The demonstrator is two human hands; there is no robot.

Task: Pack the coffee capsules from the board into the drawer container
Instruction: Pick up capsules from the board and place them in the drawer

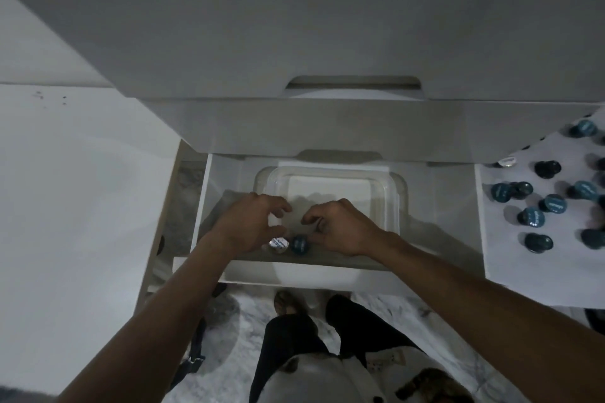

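A clear plastic container point(401, 193) sits inside the open white drawer point(288, 273). Two coffee capsules lie at its near edge: a foil-topped one point(278, 243) and a dark teal one point(300, 244). My left hand point(248, 222) hovers just above the foil-topped capsule with fingers curled and apart. My right hand point(340, 227) hangs over the container beside the teal capsule, fingers bent and holding nothing that shows. Several dark teal capsules point(553, 203) are scattered on the white board point(523, 258) to the right.
White cabinet fronts point(294, 26) rise above the drawer, and a second drawer front point(327, 131) juts out over its back. A white counter point(75, 173) lies to the left. My legs and feet point(294, 330) stand on a marbled floor below the drawer.
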